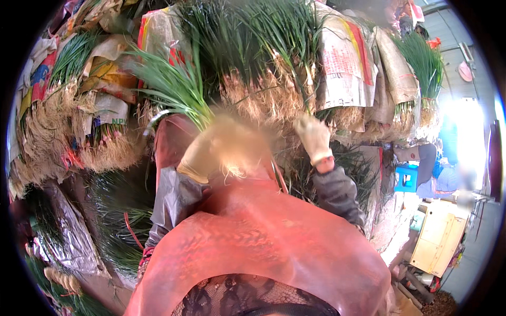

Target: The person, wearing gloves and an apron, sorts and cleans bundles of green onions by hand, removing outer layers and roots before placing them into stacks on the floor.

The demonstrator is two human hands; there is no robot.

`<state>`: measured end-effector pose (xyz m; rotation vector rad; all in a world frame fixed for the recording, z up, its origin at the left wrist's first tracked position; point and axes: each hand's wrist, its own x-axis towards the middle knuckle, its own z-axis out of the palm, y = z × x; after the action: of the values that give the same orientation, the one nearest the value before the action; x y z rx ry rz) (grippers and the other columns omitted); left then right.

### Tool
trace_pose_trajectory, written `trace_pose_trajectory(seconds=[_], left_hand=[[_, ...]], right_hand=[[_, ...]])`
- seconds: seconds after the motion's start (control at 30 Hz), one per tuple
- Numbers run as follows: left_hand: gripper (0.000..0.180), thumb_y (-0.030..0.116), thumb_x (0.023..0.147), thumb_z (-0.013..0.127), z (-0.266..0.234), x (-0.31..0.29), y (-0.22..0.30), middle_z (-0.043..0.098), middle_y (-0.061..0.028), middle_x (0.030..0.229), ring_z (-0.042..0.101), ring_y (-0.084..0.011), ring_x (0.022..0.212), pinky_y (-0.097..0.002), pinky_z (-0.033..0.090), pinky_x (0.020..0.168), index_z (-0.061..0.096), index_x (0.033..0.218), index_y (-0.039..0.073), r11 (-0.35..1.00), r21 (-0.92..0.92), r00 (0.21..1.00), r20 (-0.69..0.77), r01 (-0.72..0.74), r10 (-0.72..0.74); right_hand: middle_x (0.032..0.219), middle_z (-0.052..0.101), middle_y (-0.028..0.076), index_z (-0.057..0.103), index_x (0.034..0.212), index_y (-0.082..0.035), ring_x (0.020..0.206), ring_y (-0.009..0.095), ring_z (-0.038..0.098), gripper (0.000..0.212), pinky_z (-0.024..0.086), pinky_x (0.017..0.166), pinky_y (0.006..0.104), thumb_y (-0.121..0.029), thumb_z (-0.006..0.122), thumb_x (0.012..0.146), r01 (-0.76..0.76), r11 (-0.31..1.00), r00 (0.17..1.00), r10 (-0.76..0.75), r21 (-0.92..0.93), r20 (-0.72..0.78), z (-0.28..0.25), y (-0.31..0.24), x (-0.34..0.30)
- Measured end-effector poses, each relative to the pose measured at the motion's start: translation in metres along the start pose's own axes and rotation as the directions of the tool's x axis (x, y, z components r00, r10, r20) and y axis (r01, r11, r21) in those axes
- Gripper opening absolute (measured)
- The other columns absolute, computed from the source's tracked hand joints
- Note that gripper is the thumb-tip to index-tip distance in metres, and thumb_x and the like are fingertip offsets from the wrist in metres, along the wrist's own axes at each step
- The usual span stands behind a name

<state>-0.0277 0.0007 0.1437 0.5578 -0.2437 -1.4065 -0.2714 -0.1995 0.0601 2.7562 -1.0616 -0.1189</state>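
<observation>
Red apron: I've got the red apron [263, 226] filling the near middle, so everything gets placed by it.
Left hand: here it is, the gloved left hand [194, 156], just beyond the apron's top edge on its left side, closed around a leafy bunch [184, 87]; a blur hides most of its fingers from me.
Held bunch: green leaves fan out beyond the apron, up and to the left, while pale roots [232, 167] poke out below the blur, right over the apron's top edge.
Right hand: over on the right beyond the apron, the gloved right hand [312, 138] has its fingers bent at the pile's root edge; whether they pinch a stem, I can't tell.
Pile: straight ahead of the apron, a broad pile of green stalks [258, 97], tangled roots facing me.
Sacks: beyond the apron to the right, a pale woven sack [345, 68] with red and yellow stripes drapes over more stalks, a brown sack [398, 73] beside it.
Left flank: left of the apron, loose dark leaves [121, 200] and a silvery sheet [79, 237].
Right flank: well right of the apron, a blue stool [406, 178] and, nearer, a cream panel [439, 238].
</observation>
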Motion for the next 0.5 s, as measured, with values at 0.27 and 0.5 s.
trace_pose_trajectory(seconds=[0.27, 0.5], left_hand=[[0.018, 0.02, 0.092, 0.056, 0.008, -0.012, 0.012, 0.065, -0.0105, 0.08, 0.064, -0.018, 0.066, -0.03, 0.054, 0.057, 0.06, 0.096, 0.002, 0.981, 0.066, 0.953, -0.256, 0.183, -0.16], [0.021, 0.016, 0.092, 0.057, 0.025, 0.014, 0.049, 0.059, 0.001, 0.074, 0.054, -0.003, 0.057, -0.0149, 0.044, 0.049, 0.063, 0.105, 0.0, -0.074, 0.688, 0.665, 0.72, -0.722, 0.198]], right_hand=[[0.088, 0.068, 0.013, 0.064, 0.088, -0.009, 0.085, 0.029, 0.065, 0.026, 0.049, 0.077, 0.0415, -0.035, 0.063, 0.082, -0.196, 0.929, 0.948, 0.262, 0.314, -0.182, -0.005, -0.008, 0.158], [0.076, 0.067, 0.011, 0.067, 0.085, -0.011, 0.067, 0.026, 0.065, 0.012, 0.054, 0.066, 0.0372, -0.021, 0.06, 0.084, 0.317, 0.723, 0.948, -0.218, 0.613, -0.233, -0.017, -0.1, 0.068]])
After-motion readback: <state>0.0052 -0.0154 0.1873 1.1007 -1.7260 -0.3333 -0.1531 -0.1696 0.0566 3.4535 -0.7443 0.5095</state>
